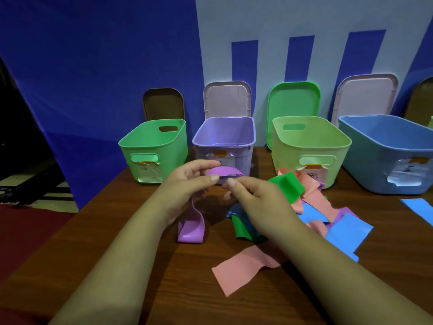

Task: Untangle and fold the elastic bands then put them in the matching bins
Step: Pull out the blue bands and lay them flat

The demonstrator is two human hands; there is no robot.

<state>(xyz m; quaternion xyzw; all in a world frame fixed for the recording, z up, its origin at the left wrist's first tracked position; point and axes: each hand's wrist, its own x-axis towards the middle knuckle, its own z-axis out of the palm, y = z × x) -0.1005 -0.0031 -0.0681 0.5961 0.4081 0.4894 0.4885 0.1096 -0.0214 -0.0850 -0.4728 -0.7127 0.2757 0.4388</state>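
Both hands hold a purple elastic band (223, 172) above the table's middle, in front of the purple bin (225, 137). My left hand (187, 184) pinches one side of its folded top. My right hand (255, 195) pinches the other side, thumb to thumb. The band's loose end (192, 227) hangs down and curls on the wood. To the right lies a tangled pile of bands: a green one (289, 184), pink ones (316, 198), blue ones (346, 233). A separate pink band (243, 268) lies flat nearer to me.
Four open bins stand in a row at the back: green (152, 146), purple, light green (311, 141), blue (386, 146). Their lids lean on the wall behind. A blue band (419, 209) lies at the right edge. The wooden table's (117, 254) left edge drops to the floor.
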